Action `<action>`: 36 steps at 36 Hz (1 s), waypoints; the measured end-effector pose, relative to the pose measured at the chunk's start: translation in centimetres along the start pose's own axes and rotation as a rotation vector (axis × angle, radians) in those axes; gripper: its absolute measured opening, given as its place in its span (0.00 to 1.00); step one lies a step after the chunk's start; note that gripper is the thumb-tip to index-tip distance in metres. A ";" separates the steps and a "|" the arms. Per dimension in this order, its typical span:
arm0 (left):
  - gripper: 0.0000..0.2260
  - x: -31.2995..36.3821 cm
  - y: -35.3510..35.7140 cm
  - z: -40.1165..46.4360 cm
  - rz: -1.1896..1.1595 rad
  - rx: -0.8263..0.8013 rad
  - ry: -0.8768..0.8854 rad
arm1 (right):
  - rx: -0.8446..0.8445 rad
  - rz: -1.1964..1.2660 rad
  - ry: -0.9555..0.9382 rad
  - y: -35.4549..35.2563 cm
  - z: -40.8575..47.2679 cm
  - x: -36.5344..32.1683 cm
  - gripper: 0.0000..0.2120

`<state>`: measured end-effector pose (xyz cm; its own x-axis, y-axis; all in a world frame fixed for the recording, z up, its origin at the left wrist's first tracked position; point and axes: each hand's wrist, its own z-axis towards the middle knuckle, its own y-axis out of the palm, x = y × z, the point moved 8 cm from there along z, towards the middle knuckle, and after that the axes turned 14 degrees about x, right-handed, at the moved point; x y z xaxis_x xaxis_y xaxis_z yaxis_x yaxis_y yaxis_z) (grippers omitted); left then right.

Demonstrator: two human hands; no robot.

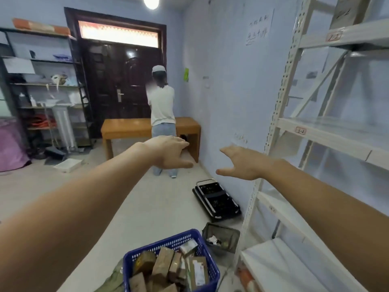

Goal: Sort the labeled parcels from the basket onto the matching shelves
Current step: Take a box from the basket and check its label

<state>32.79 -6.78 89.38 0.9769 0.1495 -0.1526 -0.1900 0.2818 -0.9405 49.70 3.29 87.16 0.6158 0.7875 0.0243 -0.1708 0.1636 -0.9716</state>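
A blue plastic basket stands on the floor at the bottom centre, filled with several brown cardboard parcels. A white metal shelf rack with red-lettered labels runs along the right side; one brown box sits on its top visible shelf. My left hand and my right hand are stretched forward at chest height, well above the basket. Both hands are empty, fingers spread.
A person in a white shirt stands by a wooden table in front of a dark door. A folded black trolley leans on the wall. A small mesh bin sits beside the basket. Dark shelving lines the left wall.
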 end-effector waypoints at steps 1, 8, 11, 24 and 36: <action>0.37 -1.5 0.9 -1.2 -0.010 -0.004 -0.010 | -0.005 0.009 0.002 0.8 0.5 -1.3 0.44; 0.38 -11.7 6.5 -8.7 -0.033 -0.012 -0.021 | -0.026 0.076 0.044 6.7 3.3 -11.0 0.43; 0.38 -15.2 9.3 -10.7 -0.052 -0.014 -0.016 | -0.063 0.096 0.073 9.9 3.7 -14.4 0.42; 0.35 -20.8 21.3 -7.6 -0.139 -0.117 0.089 | -0.150 0.125 0.190 20.4 7.4 -18.4 0.41; 0.33 -23.6 34.4 2.1 -0.154 -0.257 0.137 | -0.201 0.191 0.310 32.1 14.6 -14.0 0.39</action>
<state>2.95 1.38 61.25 0.9996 -0.0106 -0.0253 -0.0249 0.0404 -0.9989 24.39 6.20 59.09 0.7952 0.5713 -0.2031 -0.1696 -0.1121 -0.9791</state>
